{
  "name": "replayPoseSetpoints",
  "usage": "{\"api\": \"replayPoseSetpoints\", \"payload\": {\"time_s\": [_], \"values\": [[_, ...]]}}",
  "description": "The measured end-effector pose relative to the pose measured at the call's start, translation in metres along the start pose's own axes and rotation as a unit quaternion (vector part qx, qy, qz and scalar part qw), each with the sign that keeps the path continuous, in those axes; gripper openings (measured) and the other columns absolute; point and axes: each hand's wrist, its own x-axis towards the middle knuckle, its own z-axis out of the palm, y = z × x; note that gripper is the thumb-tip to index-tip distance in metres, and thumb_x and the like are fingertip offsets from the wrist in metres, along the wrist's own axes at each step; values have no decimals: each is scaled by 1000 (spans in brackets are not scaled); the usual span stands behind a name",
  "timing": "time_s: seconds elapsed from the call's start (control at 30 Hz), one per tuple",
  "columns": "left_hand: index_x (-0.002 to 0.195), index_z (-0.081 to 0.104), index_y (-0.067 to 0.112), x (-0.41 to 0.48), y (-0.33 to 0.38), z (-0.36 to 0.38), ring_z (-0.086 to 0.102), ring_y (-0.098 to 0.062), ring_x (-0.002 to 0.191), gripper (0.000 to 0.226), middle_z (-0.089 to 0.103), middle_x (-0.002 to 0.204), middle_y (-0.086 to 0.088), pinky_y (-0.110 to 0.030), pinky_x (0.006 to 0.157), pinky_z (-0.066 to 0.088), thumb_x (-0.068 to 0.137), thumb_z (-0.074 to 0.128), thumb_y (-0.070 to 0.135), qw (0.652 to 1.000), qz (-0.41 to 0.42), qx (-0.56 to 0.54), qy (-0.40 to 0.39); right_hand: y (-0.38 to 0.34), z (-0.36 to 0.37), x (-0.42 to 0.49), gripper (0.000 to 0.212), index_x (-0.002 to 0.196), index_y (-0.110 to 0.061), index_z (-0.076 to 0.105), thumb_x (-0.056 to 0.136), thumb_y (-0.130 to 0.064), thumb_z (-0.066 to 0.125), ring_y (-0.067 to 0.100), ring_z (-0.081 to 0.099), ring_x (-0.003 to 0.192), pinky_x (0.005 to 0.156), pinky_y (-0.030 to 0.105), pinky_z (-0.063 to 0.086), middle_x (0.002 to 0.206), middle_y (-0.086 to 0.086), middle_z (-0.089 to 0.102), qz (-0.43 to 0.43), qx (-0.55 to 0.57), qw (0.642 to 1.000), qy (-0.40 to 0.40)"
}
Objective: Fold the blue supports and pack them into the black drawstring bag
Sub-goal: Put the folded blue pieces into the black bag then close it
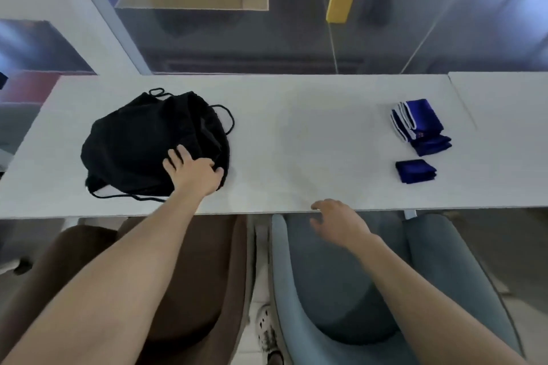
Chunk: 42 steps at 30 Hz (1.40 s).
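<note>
The black drawstring bag point(133, 142) lies crumpled on the left of the white table point(296, 133), its cords trailing around it. My left hand point(192, 170) rests on the bag's near right edge, fingers curled onto the fabric. At the right of the table sits a pile of blue supports point(419, 124) with white trim, and a small folded blue support point(415, 170) lies just in front of the pile. My right hand point(338, 221) hovers at the table's front edge, fingers apart and holding nothing.
A glass partition point(267, 32) rises behind the table. A second white table point(504, 127) adjoins on the right. Below the front edge stand a brown chair point(178, 290) and a grey-blue chair point(341, 290).
</note>
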Motion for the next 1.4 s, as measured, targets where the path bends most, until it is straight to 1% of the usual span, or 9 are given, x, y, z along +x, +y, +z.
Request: {"api": "replayPoseSetpoints", "payload": {"time_s": [0.07,0.13,0.23,0.47,0.73,0.97,1.1,1.3,1.4], "values": [[134,72,34,16,5,6,28,-46,158,56,36,170,-23,-65,129,5,95,55,70,998,-30,32,-41,3,4,3,46,149,-17,61,106,-34,57,30,61,136,112,43,50,149,6,63,26,0,1000,-6],[113,76,19,20,4,12,59,-37,130,48,67,132,-13,-60,124,27,92,63,61,999,-29,31,-7,7,6,4,45,147,-17,62,105,-33,57,29,61,134,111,43,51,147,5,64,43,-5,999,-9],[96,77,11,18,0,11,69,-35,95,28,68,99,-10,-49,98,51,88,77,37,994,3,-5,107,17,0,3,44,145,-18,63,104,-32,56,28,62,132,108,42,52,145,4,64,60,-14,998,-9],[104,66,18,-18,48,-21,62,-32,73,33,59,119,-10,-47,78,55,80,74,-3,958,105,-188,191,59,-17,-13,40,136,-16,68,102,-34,56,29,66,123,102,44,57,136,5,68,91,-4,996,16],[140,69,19,-75,168,-21,63,-24,76,69,49,134,1,-41,73,60,76,70,-6,959,197,-150,138,147,-31,-42,36,134,-15,67,103,-31,58,28,68,114,97,42,58,130,5,67,120,38,988,89],[154,57,11,-129,256,11,59,-35,125,92,50,149,-12,-50,119,44,66,74,-12,936,299,-70,171,249,-57,-37,53,147,-9,57,97,-23,68,31,54,135,105,44,55,147,9,58,106,61,976,180],[154,60,14,-161,283,19,55,-34,133,102,57,146,-11,-50,119,41,56,80,-8,920,340,-1,195,292,-62,-24,69,156,-7,47,94,-21,75,31,42,151,114,44,51,159,11,48,86,57,974,203],[112,88,22,-176,271,19,56,-30,104,42,59,107,-2,-47,97,46,79,79,-2,940,250,-25,231,295,-69,22,59,142,-4,58,87,-16,76,33,45,146,105,48,55,148,13,56,35,67,965,252],[108,86,17,-184,267,11,58,-26,93,26,52,102,0,-46,93,54,89,76,2,964,200,-20,176,297,-57,43,75,156,-10,46,90,-33,74,35,32,159,119,51,45,166,11,43,9,50,972,231]]}}
